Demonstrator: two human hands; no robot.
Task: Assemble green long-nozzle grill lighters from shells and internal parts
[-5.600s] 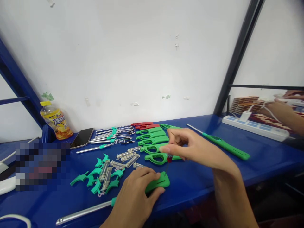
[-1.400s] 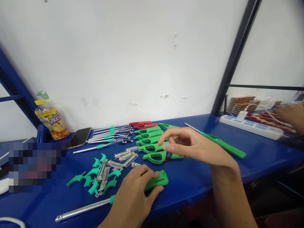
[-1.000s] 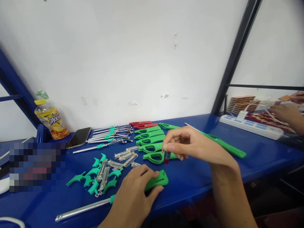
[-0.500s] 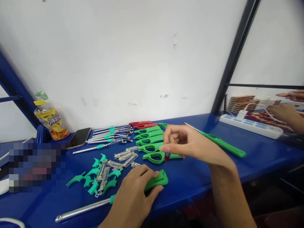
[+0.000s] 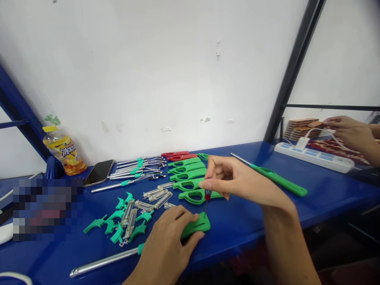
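Observation:
My left hand [image 5: 169,237] is wrapped round a green long-nosed lighter [image 5: 199,225], pressing it to the blue table. The lighter's silver tube [image 5: 103,260] sticks out to the left, and its handle end shows past my fingers. Above it, my right hand [image 5: 222,176] pinches a small screwdriver [image 5: 207,195] with a red collar. Its shaft stands nearly upright, the tip at a hole near the end of the green handle. Green handle shells [image 5: 190,175] lie in a row behind my right hand. Clear fuel tanks [image 5: 144,205] and teal triggers [image 5: 117,233] are strewn left of my hands.
Metal tubes with wires [image 5: 133,168] lie beside a phone [image 5: 99,173] and a drink bottle [image 5: 64,150]. Red shells [image 5: 178,154] sit by the wall. A whole green lighter [image 5: 279,180] and a power strip [image 5: 313,156] are at right. Another person's hands [image 5: 353,132] hold a flat brown piece.
My hands keep almost the same place, with the screwdriver still at the handle. At far right, the other person's hands have moved left toward the brown stack.

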